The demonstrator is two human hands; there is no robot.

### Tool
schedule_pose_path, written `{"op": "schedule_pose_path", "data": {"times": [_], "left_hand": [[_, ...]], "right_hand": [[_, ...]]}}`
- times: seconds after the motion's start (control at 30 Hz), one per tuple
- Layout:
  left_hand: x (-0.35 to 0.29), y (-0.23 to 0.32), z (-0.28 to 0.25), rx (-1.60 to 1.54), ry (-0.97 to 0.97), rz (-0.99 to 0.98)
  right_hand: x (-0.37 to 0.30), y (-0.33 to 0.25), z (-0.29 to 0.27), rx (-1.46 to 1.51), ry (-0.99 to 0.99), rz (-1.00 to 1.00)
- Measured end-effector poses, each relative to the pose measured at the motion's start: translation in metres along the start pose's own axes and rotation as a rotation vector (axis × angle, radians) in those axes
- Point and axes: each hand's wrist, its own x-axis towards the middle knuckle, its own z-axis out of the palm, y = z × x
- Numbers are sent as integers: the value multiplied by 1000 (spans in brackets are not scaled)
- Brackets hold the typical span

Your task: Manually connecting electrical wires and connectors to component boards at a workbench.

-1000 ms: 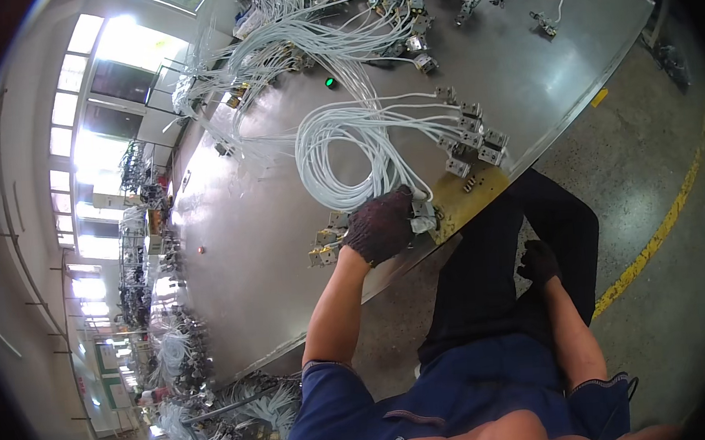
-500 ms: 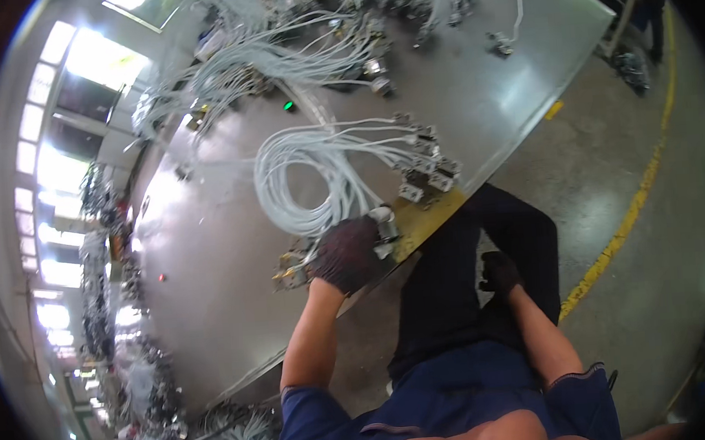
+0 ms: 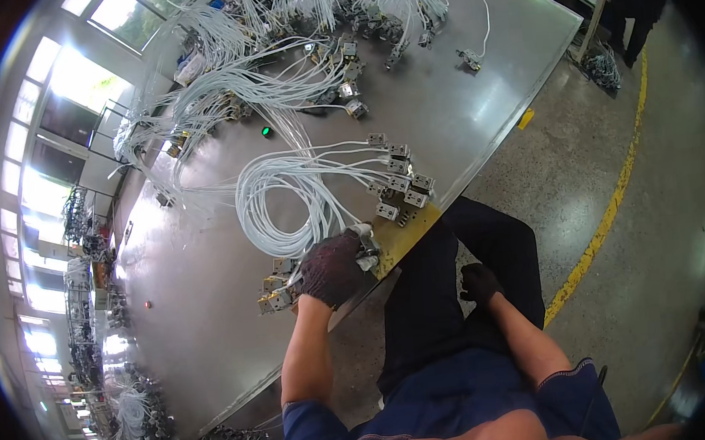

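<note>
A coiled bundle of white cables (image 3: 280, 213) lies on the metal table, its loops just ahead of my left hand (image 3: 331, 269). That hand wears a dark glove, its fingers closed around a metal cable connector (image 3: 367, 260) at the table's near edge. Something white covers a fingertip. More boxy metal connectors (image 3: 399, 186) lie at the right ends of the cables, and others (image 3: 276, 289) sit left of the hand. My right hand (image 3: 479, 283), gloved too, is low by my thighs, holding nothing visible; its thumb and fingers look apart.
Under the connectors, a yellowish plate (image 3: 407, 239) lines the edge of the metal table (image 3: 204, 312). Piles of white cables (image 3: 253, 88) with connectors cover the far side. A yellow line (image 3: 606, 223) curves along the floor at right, where a person (image 3: 641, 28) stands far off.
The view has shifted, so the table and cables appear farther left and slightly lower. My left hand stays at the connector; my right hand remains low by my thighs.
</note>
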Motion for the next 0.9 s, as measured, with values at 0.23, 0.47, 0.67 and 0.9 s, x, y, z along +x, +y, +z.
{"op": "schedule_pose_path", "data": {"times": [0.23,0.47,0.67,0.9], "left_hand": [[8,-9,12,-4,-10,9],[8,-3,15,-30,76,113],[0,2,21,-137,108,47],[2,-10,33,-208,160,80]], "right_hand": [[5,5,0,17,18,-2],[4,11,-2,64,2,-46],[4,10,-3,45,-79,-38],[4,10,0,12,-76,-38]]}}
